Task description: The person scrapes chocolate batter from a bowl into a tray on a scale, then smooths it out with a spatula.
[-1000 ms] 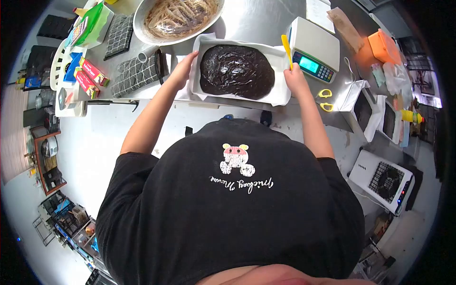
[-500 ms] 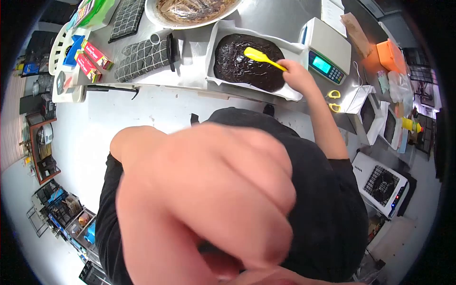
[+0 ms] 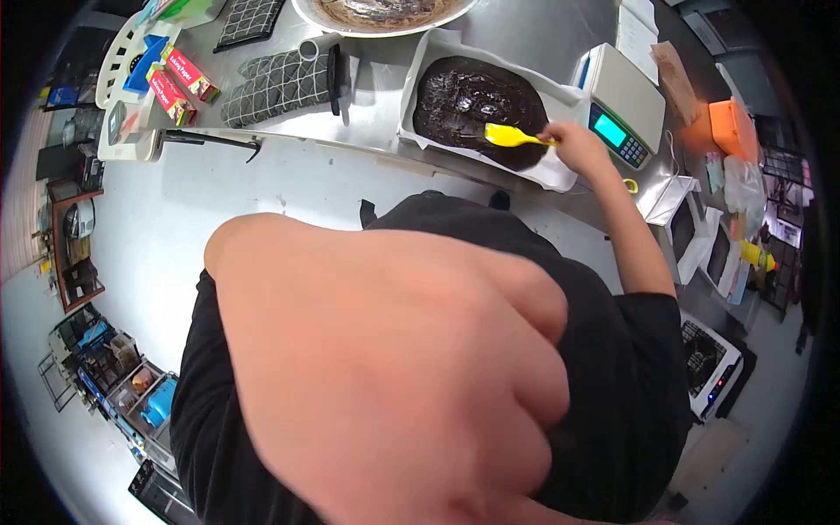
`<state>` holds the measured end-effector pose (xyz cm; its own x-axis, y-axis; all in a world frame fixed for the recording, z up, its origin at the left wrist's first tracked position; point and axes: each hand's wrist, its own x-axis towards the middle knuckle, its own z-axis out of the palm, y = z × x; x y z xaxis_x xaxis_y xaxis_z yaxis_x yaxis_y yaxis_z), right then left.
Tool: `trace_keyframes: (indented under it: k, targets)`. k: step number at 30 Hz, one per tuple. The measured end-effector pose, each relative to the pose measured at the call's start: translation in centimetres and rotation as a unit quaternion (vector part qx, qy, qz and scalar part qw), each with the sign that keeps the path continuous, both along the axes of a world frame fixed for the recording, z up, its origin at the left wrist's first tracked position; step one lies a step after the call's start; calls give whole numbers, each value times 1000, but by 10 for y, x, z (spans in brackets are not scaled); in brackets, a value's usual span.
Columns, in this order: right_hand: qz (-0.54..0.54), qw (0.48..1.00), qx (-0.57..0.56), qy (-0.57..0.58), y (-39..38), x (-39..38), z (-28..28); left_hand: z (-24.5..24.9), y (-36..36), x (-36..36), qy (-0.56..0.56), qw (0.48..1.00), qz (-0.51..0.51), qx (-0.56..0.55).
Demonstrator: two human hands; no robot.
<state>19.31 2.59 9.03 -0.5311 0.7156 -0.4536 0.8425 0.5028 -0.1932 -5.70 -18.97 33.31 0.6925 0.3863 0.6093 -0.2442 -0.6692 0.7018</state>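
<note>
My right hand (image 3: 576, 149) grips the handle of a yellow spatula (image 3: 509, 136), whose blade touches dark batter (image 3: 472, 101) near its front edge. The batter lies in a pan lined with white paper (image 3: 413, 109). Close to the camera, my left hand (image 3: 411, 350) fills the lower middle of the view. Its fingers are curled with the knuckles to the right; anything inside them is hidden.
A bowl (image 3: 385, 28) with brown residue stands behind the pan. Right of the pan sits a digital scale (image 3: 621, 101). An oven mitt (image 3: 280, 87) and baking paper boxes (image 3: 179, 87) lie left. An orange container (image 3: 733, 129) is far right.
The spatula and my right hand have moved toward the near right side of the batter. My left hand has turned, now showing its back and knuckles. The whole view has shifted slightly.
</note>
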Motion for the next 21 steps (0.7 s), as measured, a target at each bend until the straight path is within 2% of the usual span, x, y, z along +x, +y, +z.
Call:
trace_keyframes:
  k: [2,4,5,6,7,8,9,11,13,14,15,17,18,20,21]
  targets:
    - [-8,999,6,-30,3,18,16,-9,11,-5,42,997,-37,56]
    - [-31,996,42,-76,3,37,30,-49,27,-6,-77,997,-2,8]
    - [-38,995,43,-81,5,43,40,-66,28,-15,-117,986,91,-72]
    - [-27,993,50,-104,7,49,49,-74,34,-38,-6,971,196,-140]
    - [-16,990,57,-125,9,53,55,-101,39,-45,22,938,286,-194]
    - [-32,993,65,-98,12,58,58,-130,44,-53,30,894,341,-290]
    - [-35,992,65,-98,12,57,62,-159,49,-60,37,835,393,-383]
    - [-82,994,71,-12,10,44,68,-207,52,-68,204,761,525,-322]
    - [-61,997,49,21,12,29,51,-259,52,-71,284,696,602,-270]
    - [-57,995,41,77,7,14,43,-278,51,-68,279,675,633,-255]
    - [-52,989,32,133,2,-2,35,-282,51,-60,232,657,641,-322]
    - [-10,995,30,97,-6,-35,22,-303,54,-51,187,624,662,-371]
    - [11,992,42,116,-11,-49,15,-311,56,-48,187,622,663,-373]
    - [35,989,51,136,-18,-72,4,-322,60,-44,104,591,642,-477]
    - [55,987,46,141,-21,-81,2,-324,60,-46,104,590,643,-477]
